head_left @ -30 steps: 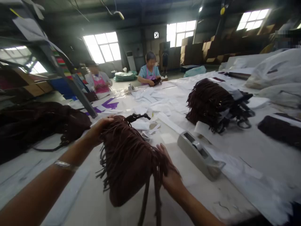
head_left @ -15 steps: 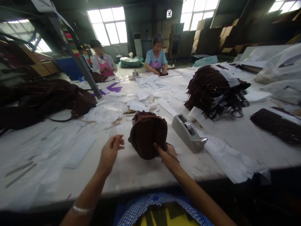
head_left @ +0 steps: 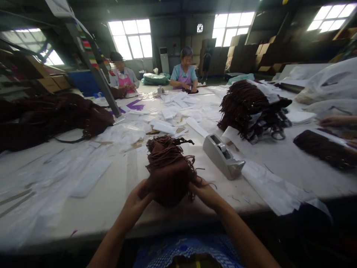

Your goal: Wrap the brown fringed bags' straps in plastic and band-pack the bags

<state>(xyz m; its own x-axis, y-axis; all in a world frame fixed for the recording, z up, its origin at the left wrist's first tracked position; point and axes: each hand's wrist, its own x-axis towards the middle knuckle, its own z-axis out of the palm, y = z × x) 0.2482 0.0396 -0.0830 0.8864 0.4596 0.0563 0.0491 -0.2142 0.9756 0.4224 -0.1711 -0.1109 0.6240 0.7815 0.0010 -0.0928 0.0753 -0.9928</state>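
Note:
A dark brown fringed bag is between my two hands, just above or on the white table near its front edge. Its thin fringe strands hang over the top and right side. My left hand grips the lower left side, thumb in front and the other fingers mostly hidden behind. On the right side, my right hand is closed on the bag among loose strands, its fingertips partly covered. A grey tape dispenser stands just right of the bag.
Brown fringed pieces are piled at the right, and brown bags lie at the left. Plastic sheets and paper scraps cover parts of the table. Two people sit opposite; another person's hand shows at the right edge.
My left hand has moved in and taken hold of the bag's left side. The bag has turned and come slightly nearer, showing its fringe. Another person's hand has appeared at the right edge.

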